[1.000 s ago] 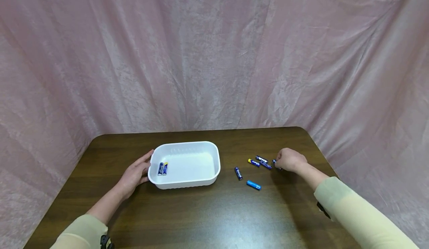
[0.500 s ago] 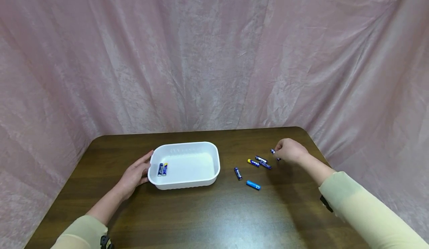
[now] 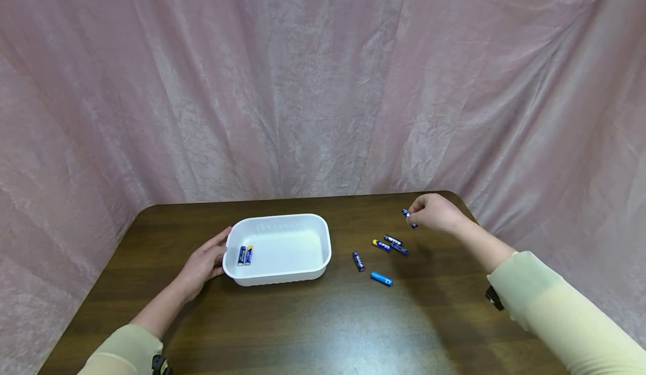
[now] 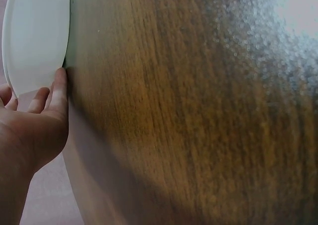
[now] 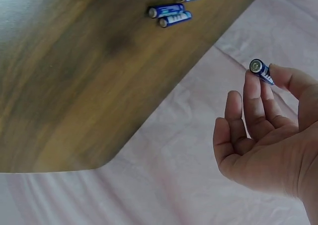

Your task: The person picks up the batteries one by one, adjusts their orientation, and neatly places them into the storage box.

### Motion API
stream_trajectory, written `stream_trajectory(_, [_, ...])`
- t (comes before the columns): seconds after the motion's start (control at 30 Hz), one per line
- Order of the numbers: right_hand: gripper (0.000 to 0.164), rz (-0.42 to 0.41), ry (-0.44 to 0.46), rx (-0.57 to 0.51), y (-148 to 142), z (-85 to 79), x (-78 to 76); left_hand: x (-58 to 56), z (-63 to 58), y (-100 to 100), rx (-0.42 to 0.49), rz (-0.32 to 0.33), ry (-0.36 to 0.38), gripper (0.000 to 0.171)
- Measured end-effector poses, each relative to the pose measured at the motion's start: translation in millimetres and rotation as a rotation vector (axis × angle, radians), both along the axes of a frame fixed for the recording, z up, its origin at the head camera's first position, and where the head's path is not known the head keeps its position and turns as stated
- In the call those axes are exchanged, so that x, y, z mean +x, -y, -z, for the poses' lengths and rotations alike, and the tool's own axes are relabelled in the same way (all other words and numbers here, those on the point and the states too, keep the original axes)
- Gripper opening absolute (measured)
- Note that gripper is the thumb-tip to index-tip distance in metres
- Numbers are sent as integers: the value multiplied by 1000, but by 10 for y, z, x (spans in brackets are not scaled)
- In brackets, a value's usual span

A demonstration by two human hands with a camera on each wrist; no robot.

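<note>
In the head view, my left hand (image 3: 202,267) rests against the left end of a white plastic tray (image 3: 282,278), its fingers spread along the outer wall. Two AA-looking batteries lie side by side inside, one dark blue battery (image 3: 241,255) and one blue-and-yellow battery (image 3: 249,255). My right hand (image 3: 435,212) is raised above the table's far right, pinching a dark blue battery (image 5: 261,71) between thumb and fingertips. Below it, three batteries lie close together: a yellow-ended battery (image 3: 381,245), a blue battery (image 3: 393,240) and another blue battery (image 3: 399,248).
Nearer the tray lie a dark blue battery (image 3: 358,261) and a light blue battery (image 3: 381,278). Everything stands on a brown wooden table (image 3: 282,330) with rounded far corners. A pink curtain (image 3: 282,83) hangs behind it.
My right hand has lifted a battery off the table and moved up, away from the group. My left hand and the tray have stayed in place.
</note>
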State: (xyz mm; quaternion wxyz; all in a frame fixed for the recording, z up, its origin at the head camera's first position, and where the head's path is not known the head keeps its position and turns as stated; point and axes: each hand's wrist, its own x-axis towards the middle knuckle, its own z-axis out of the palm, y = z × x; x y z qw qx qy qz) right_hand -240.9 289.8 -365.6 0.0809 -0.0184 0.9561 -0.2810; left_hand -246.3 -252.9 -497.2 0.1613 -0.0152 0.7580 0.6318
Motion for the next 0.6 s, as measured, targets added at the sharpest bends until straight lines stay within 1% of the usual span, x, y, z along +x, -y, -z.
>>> stream_trajectory(0.2, [23,-2,-4,-48,64,-73,-2,-1,7,9,1,-4,1,59])
stream_trajectory(0.33, [26,12,12,-124,120,-93,-13,-5,12,25,-2,-2,-1,59])
stream_trajectory(0.47, [30,32,58,-203,217,-134,-32,-10,28,37,7,-7,-13,60])
stream_trajectory(0.6, [32,20,106,-280,345,-158,-59,-10,40,41,20,-17,-20,60])
